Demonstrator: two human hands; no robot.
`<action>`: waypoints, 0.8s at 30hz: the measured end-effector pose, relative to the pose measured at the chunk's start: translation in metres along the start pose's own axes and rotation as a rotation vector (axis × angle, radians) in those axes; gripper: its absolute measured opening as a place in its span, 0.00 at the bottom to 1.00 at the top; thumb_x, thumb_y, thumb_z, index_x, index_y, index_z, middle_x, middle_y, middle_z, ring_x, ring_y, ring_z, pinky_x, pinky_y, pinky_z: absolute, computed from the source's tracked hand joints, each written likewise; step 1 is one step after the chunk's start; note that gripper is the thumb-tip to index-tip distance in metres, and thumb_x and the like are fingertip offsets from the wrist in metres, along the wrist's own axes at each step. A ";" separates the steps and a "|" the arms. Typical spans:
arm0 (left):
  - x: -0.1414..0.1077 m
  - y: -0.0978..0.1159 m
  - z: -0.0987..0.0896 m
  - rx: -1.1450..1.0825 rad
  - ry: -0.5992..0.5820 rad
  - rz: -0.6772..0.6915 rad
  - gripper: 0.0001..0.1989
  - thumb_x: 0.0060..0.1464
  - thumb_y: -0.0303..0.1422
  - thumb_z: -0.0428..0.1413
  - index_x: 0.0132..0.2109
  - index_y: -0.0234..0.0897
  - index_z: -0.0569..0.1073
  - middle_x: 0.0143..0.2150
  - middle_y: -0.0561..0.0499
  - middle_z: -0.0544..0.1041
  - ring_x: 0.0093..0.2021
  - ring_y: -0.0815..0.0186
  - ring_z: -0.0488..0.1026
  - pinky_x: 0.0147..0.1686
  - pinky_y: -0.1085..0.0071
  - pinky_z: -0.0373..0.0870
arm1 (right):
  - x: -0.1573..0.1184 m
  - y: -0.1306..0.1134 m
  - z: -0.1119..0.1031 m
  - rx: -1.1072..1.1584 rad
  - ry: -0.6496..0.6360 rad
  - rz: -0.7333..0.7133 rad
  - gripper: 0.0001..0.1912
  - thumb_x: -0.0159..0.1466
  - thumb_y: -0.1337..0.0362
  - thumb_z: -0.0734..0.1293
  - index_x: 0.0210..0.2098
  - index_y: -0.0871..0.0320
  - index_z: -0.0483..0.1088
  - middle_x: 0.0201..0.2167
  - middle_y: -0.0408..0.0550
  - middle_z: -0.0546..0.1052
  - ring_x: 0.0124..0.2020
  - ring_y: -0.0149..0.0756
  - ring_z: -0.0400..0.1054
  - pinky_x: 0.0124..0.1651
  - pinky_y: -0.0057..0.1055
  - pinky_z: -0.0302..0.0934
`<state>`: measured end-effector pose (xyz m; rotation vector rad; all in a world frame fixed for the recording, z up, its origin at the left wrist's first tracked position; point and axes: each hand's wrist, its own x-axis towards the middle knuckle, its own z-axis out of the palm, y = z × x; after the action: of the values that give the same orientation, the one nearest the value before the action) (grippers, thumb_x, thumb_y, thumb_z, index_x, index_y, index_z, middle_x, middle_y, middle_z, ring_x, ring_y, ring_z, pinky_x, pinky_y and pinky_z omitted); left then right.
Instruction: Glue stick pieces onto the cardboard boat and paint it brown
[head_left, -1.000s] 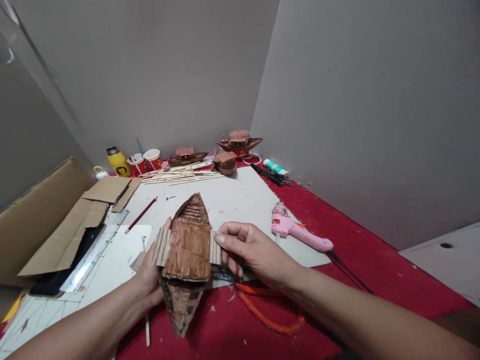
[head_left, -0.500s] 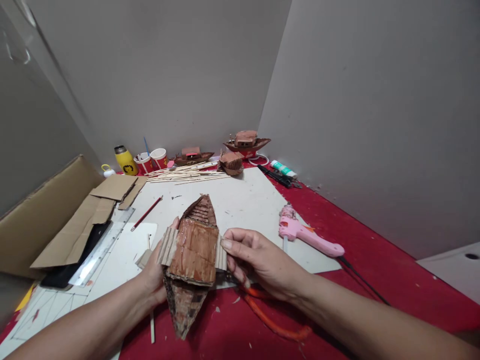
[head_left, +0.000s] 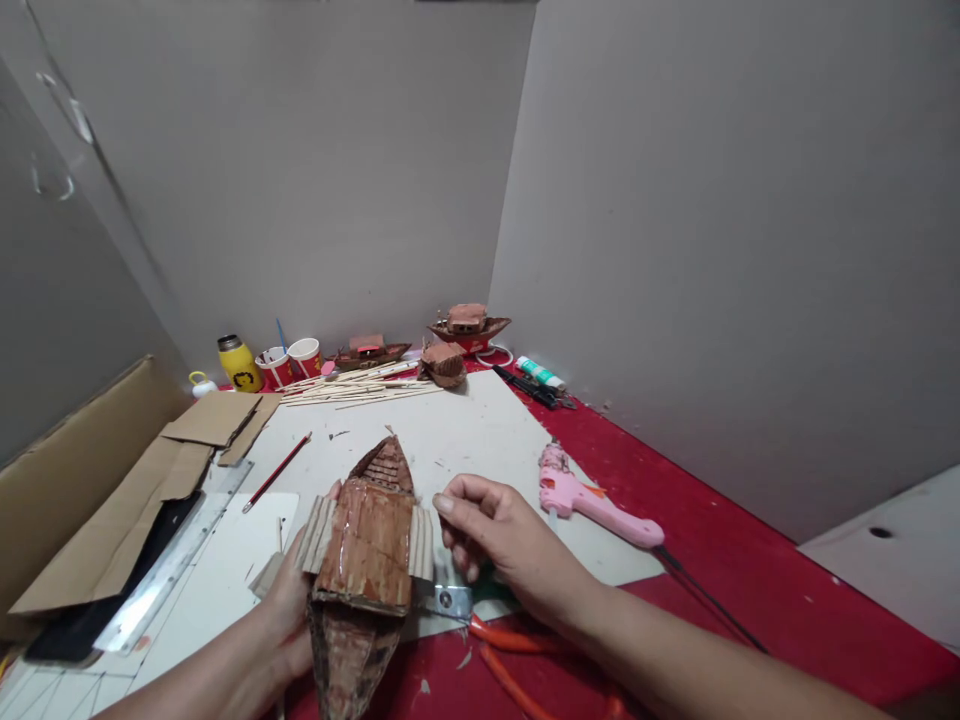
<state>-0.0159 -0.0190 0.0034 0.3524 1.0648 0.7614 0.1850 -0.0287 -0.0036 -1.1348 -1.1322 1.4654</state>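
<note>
A brown cardboard model boat (head_left: 369, 545), with ribbed bow and curved roof, rests in my left hand (head_left: 289, 610), whose fingers wrap under its left side. Pale corrugated cardboard flaps stick out from the roof's left (head_left: 316, 538) and right (head_left: 421, 545) edges. Shiny strands of glue lie on the roof. Just right of the right flap, apart from it, my right hand (head_left: 499, 530) is closed, thumb against curled forefinger, with nothing visible in it. Below this hand lies a metal tool with orange handles (head_left: 517, 636) and a pivot, partly hidden.
A pink glue gun (head_left: 596, 505) lies to the right. Thin wooden sticks (head_left: 352, 385), several more model boats (head_left: 469, 325), paper cups (head_left: 304, 358) and a yellow bottle (head_left: 238, 365) stand behind. Cardboard pieces (head_left: 127, 505), a clear ruler (head_left: 172, 560) and a pencil (head_left: 276, 473) are left.
My right thumb and forefinger have come off the right flap and moved slightly away. The boat stays in my left hand. The camera view has shifted, placing the table things lower and further left.
</note>
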 end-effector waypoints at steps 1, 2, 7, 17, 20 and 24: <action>0.000 0.000 0.000 0.014 0.027 -0.001 0.21 0.63 0.44 0.49 0.38 0.33 0.80 0.21 0.47 0.80 0.24 0.55 0.78 0.30 0.63 0.73 | 0.000 -0.001 -0.001 -0.045 0.052 -0.065 0.23 0.57 0.44 0.72 0.28 0.57 0.66 0.20 0.37 0.70 0.19 0.25 0.63 0.22 0.22 0.58; 0.000 -0.001 0.001 0.023 0.041 -0.004 0.21 0.63 0.44 0.49 0.35 0.34 0.80 0.20 0.47 0.80 0.23 0.56 0.78 0.28 0.64 0.73 | -0.001 -0.002 -0.001 -0.099 0.103 -0.139 0.21 0.58 0.45 0.71 0.29 0.57 0.67 0.22 0.39 0.71 0.22 0.27 0.65 0.24 0.24 0.61; 0.002 -0.002 0.002 -0.028 0.002 -0.011 0.20 0.62 0.44 0.51 0.36 0.33 0.80 0.23 0.47 0.81 0.27 0.55 0.79 0.35 0.62 0.74 | -0.011 0.003 -0.002 -0.446 0.182 -0.561 0.14 0.65 0.58 0.66 0.48 0.55 0.72 0.46 0.50 0.78 0.47 0.39 0.73 0.49 0.35 0.69; -0.001 0.001 0.004 -0.007 -0.003 -0.005 0.25 0.59 0.46 0.56 0.54 0.31 0.78 0.23 0.48 0.81 0.24 0.56 0.76 0.41 0.59 0.71 | -0.009 0.025 -0.003 -0.780 -0.013 -0.847 0.30 0.68 0.57 0.67 0.66 0.57 0.59 0.62 0.58 0.71 0.64 0.42 0.63 0.66 0.43 0.60; -0.001 0.001 0.004 0.003 0.022 0.019 0.25 0.59 0.46 0.56 0.53 0.29 0.78 0.23 0.47 0.81 0.23 0.56 0.76 0.36 0.61 0.71 | -0.009 0.026 -0.003 -0.802 -0.033 -0.852 0.29 0.69 0.57 0.66 0.66 0.57 0.58 0.62 0.58 0.70 0.65 0.42 0.63 0.66 0.44 0.60; 0.000 0.001 0.004 0.017 0.045 0.015 0.25 0.61 0.46 0.53 0.51 0.28 0.78 0.25 0.45 0.82 0.24 0.55 0.78 0.31 0.62 0.73 | -0.010 0.024 -0.003 -0.812 -0.027 -0.855 0.29 0.69 0.57 0.65 0.67 0.57 0.58 0.63 0.58 0.70 0.65 0.42 0.62 0.67 0.44 0.59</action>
<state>-0.0130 -0.0184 0.0056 0.3600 1.1127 0.7774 0.1860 -0.0419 -0.0266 -0.9147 -1.9923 0.3408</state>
